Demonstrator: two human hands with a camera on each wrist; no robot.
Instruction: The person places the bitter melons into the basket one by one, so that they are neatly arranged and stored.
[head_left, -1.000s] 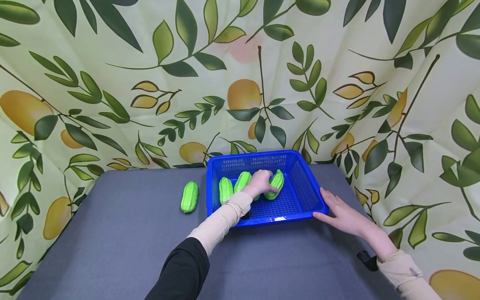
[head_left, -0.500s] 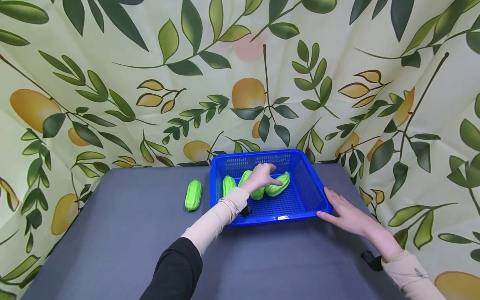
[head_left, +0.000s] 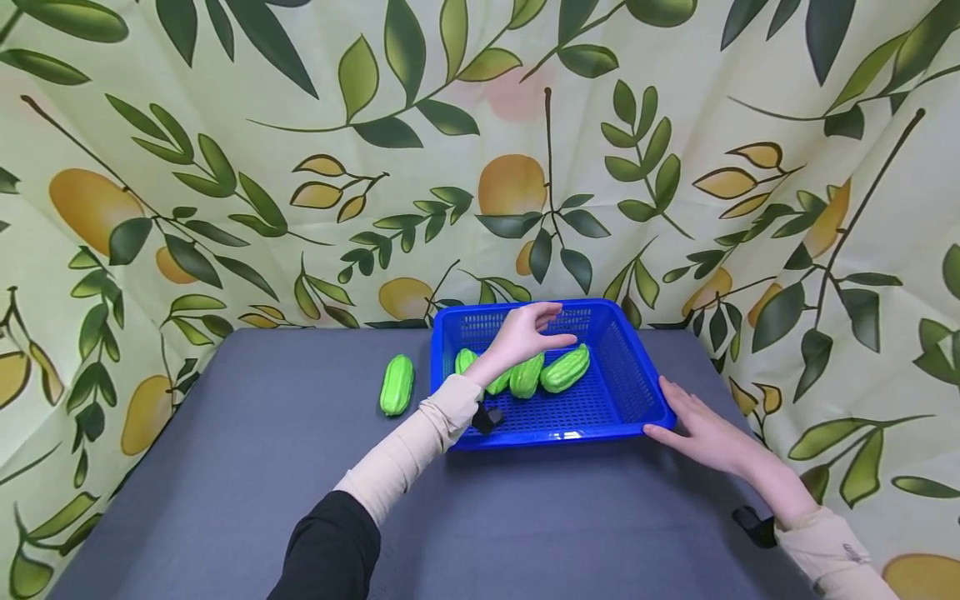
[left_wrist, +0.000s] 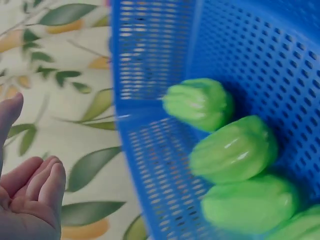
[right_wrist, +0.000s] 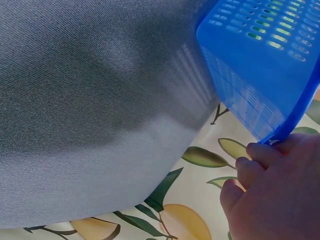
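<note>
My left hand (head_left: 525, 335) hovers over the back of the blue plastic basket (head_left: 562, 435), thumb and fingers apart with nothing between them. Just below it, a light green ridged bitter melon (head_left: 566, 369) lies rightmost in a row. More bitter melons (head_left: 527, 377) sit to its left, partly covered by my wrist. In the left wrist view the empty left hand (left_wrist: 35, 200) is beside the basket wall. At the basket's front right corner, my right hand (head_left: 701, 433) holds the rim, thumb on the front side and fingers along the right. Bent fingers (right_wrist: 250, 170) meet the rim in the right wrist view.
Another bitter melon (head_left: 397, 385) lies on the grey tabletop (head_left: 300, 433), left of the basket. Behind the table hangs a cloth (head_left: 420, 208) printed with leaves and fruit. The basket stands near the table's back edge.
My left hand has let go of the rightmost bitter melon and risen up and back from it. That melon now lies slanted in the basket. The right hand stays at the corner.
</note>
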